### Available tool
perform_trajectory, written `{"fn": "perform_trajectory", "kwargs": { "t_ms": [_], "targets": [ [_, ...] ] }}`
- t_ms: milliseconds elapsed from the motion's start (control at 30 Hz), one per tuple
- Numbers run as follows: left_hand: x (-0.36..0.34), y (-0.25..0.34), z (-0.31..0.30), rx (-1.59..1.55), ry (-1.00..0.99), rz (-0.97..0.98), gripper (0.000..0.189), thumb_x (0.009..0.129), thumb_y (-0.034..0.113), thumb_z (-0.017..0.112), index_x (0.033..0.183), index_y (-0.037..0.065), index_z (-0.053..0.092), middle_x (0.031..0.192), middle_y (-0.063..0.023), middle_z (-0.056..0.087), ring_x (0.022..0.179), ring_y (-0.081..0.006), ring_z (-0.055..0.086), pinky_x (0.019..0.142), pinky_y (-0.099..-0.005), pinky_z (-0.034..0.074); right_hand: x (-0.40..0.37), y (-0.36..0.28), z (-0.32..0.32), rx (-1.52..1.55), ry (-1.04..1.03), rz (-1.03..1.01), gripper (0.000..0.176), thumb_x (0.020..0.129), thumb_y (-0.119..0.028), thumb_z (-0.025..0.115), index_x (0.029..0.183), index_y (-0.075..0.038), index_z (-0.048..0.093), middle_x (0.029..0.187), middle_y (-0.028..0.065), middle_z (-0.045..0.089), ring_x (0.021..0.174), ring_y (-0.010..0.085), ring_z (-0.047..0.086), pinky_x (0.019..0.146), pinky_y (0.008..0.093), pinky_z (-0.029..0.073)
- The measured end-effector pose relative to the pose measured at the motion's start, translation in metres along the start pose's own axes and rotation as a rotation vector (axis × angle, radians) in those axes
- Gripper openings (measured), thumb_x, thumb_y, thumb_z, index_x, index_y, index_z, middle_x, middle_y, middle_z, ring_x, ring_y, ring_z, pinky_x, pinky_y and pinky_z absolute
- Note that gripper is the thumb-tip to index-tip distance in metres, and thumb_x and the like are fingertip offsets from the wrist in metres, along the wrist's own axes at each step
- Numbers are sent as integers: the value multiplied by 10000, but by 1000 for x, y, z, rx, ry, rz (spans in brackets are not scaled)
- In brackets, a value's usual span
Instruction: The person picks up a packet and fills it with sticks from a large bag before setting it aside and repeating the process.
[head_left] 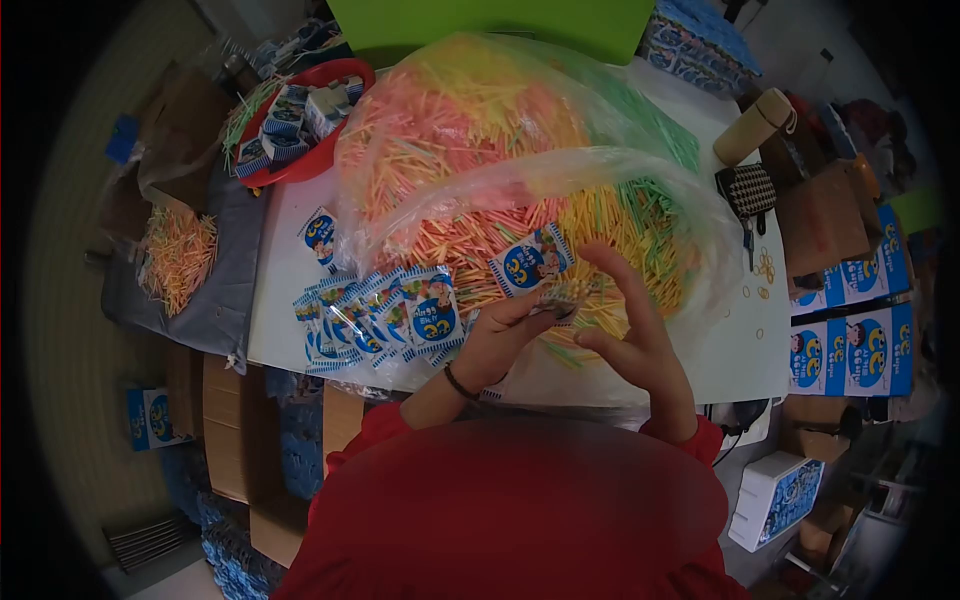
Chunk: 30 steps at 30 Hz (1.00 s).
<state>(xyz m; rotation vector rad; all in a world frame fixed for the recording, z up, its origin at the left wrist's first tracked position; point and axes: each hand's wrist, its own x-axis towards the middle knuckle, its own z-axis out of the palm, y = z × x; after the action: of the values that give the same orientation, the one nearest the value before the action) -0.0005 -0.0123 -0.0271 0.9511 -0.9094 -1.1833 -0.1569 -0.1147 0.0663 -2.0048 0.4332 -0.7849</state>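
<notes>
My left hand (500, 338) is closed, its thumb and fingers round a small bundle of sticks (562, 300) whose pale ends face up; the lower part is hidden by the fingers. To the right of it, my right hand (640, 345) is open, thumb and forefinger spread wide, with nothing visible between them. Just beyond both hands, a blue and white printed packet (532, 262) lies on a heap of thin pink, yellow and green sticks (470, 225) in a large clear plastic bag (400, 215). Left of my left hand, several like packets (385, 315) overlap in a row.
A red basket (350, 150) with small packs stands at the back left. At the right are a tan bottle (755, 127), a checked pouch (745, 190) and several rubber bands (764, 268) on the white table (725, 345). More sticks (180, 258) lie at the far left.
</notes>
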Motion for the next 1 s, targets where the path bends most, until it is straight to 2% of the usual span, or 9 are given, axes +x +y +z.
{"fn": "perform_trajectory", "kwargs": {
  "t_ms": [100, 167, 367, 433, 567, 600, 667, 833, 1000],
  "targets": [
    [5, 6, 4, -56, 16, 17, 366, 923, -28, 538, 1288, 2, 550, 1207, -37, 612, 1126, -114, 542, 981, -268, 421, -5, 21, -5, -61, 91, 72, 374, 787, -125, 712, 1141, -110, 593, 1108, 69, 620, 1077, 247, 549, 1017, 406, 316],
    [8, 11, 9, -67, 36, 11, 362, 908, -55, 533, 1264, -4, 568, 1212, -44, 613, 1141, -132, 546, 995, -282, 412, -9, 30, -5, -397, 93, -111, 241, 776, -71, 710, 998, -96, 620, 971, 52, 645, 903, 237, 597, 945, 388, 354],
    [-20, 24, -16, 509, 38, 312, 487, 793, -110, 662, 1246, -8, 517, 1196, -74, 585, 1068, -144, 571, 902, -287, 490, -12, 19, 17, -317, -76, -140, 163, 794, -34, 691, 938, -73, 625, 894, 52, 653, 845, 228, 605, 892, 356, 398],
    [-38, 44, -14, 311, 444, 340, 407, 774, 23, 752, 1142, 24, 580, 1088, -53, 635, 932, -116, 607, 806, -262, 489, -17, 14, 4, -206, 42, -11, 146, 817, -27, 671, 953, -58, 624, 895, 56, 656, 854, 208, 611, 864, 333, 424],
    [-50, 66, -72, 1191, 767, 289, 518, 743, 92, 771, 1211, 45, 554, 1146, -90, 604, 1031, -243, 559, 918, -379, 393, -40, 45, -40, 47, 397, 200, 102, 895, -30, 608, 994, -7, 616, 915, 59, 660, 863, 133, 613, 773, 254, 473],
    [-50, 71, -71, 1178, 759, 289, 518, 743, 92, 771, 1211, 45, 554, 1146, -90, 604, 1031, -243, 559, 918, -379, 393, -44, 50, -48, 87, 504, 233, 94, 905, -40, 604, 990, -2, 617, 914, 55, 661, 851, 121, 611, 772, 248, 470],
    [-41, 83, -65, 1828, 764, 380, 568, 784, 151, 753, 1281, 34, 505, 1231, -108, 542, 1107, -276, 498, 949, -417, 389, -51, 54, -61, -66, 515, 231, 86, 905, -39, 604, 981, -1, 620, 897, 59, 659, 845, 122, 610, 770, 247, 471],
    [5, 63, -20, 1696, 421, 352, 397, 733, 298, 738, 1050, 88, 626, 1065, -60, 551, 1063, -253, 476, 905, -428, 336, -52, 55, -69, -438, 510, 209, 71, 877, -28, 628, 942, -1, 630, 855, 85, 654, 823, 171, 623, 746, 277, 480],
    [48, 35, -16, 1632, 354, 320, 289, 744, 252, 727, 946, 79, 617, 974, -76, 558, 999, -269, 496, 889, -413, 338, -43, 47, -58, -612, 195, 124, 190, 768, -87, 719, 927, -26, 635, 849, 113, 638, 818, 295, 608, 719, 374, 475]
  ]
}}
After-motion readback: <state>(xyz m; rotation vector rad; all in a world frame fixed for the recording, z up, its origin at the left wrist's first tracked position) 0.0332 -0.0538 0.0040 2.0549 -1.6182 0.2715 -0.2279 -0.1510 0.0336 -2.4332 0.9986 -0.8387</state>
